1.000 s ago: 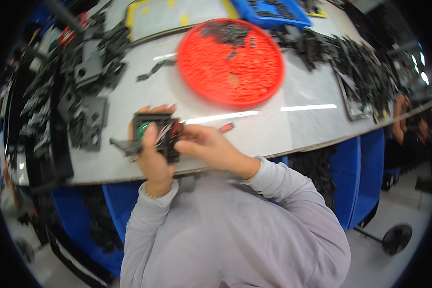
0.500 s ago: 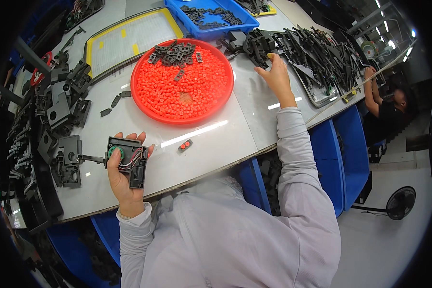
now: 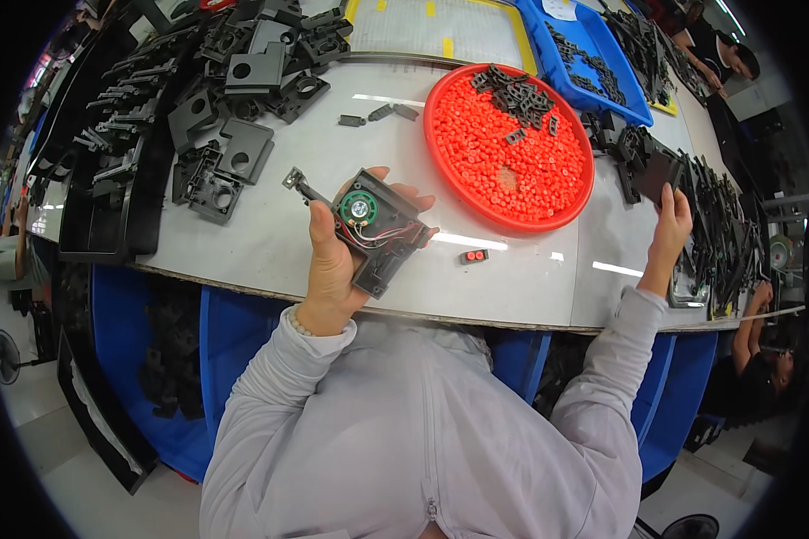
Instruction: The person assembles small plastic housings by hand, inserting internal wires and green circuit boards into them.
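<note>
My left hand (image 3: 325,274) grips a dark grey plastic housing (image 3: 394,212) from below, thumb along its near side. In the housing sit a round green speaker (image 3: 359,208) and red and white wires; a thin arm with a small bracket (image 3: 294,180) sticks out at its left. Out to the right, my right hand (image 3: 672,232) pinches a flat dark plastic plate (image 3: 658,175), raised beside a pile of black parts. On the table between my hands lies a small dark piece with two red buttons (image 3: 474,257).
A round red tray (image 3: 541,224) holds small red pieces and dark links. Beyond it stands a blue bin (image 3: 634,110). Dark housings (image 3: 256,72) are heaped at the left near a black tray (image 3: 135,211). Long black strips (image 3: 719,211) lie at the right. Other people work there.
The view has swung to the right. My right hand, earlier reaching at the black parts, now holds a flat dark plate. My left hand still holds the housing, now turned.
</note>
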A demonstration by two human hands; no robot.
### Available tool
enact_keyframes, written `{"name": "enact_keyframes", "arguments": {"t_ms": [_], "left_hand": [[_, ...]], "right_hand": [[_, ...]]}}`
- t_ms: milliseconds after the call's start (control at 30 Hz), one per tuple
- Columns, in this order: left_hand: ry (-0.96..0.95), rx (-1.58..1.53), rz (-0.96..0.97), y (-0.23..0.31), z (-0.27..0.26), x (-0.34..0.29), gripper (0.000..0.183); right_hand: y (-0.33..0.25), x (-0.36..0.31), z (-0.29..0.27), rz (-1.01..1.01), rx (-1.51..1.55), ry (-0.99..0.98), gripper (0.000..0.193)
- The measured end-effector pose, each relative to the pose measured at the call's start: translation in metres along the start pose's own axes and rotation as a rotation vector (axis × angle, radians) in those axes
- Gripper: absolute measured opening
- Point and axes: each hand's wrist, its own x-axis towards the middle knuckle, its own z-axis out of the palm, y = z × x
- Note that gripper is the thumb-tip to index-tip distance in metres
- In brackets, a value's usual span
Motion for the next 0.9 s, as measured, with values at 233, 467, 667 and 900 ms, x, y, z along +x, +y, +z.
{"name": "enact_keyframes", "arguments": {"t_ms": [233,467,667,900], "left_hand": [[0.021,-0.166,-0.035,-0.004,-0.009,0.001,0.095],[0.052,-0.152,-0.058,-0.007,-0.008,0.002,0.098],[0.034,-0.176,-0.045,-0.017,-0.002,-0.004,0.098],[0.011,-0.136,-0.006,-0.023,0.001,-0.005,0.099]], "right_hand": [[-0.021,-0.097,0.000,0.647,0.178,-0.396,0.028],[-0.035,-0.119,0.017,0.081,-0.589,-0.289,0.050],[-0.061,-0.130,0.050,-0.059,-0.817,-0.391,0.060],[-0.057,-0.121,0.042,-0.100,-0.831,-0.446,0.050]]}}
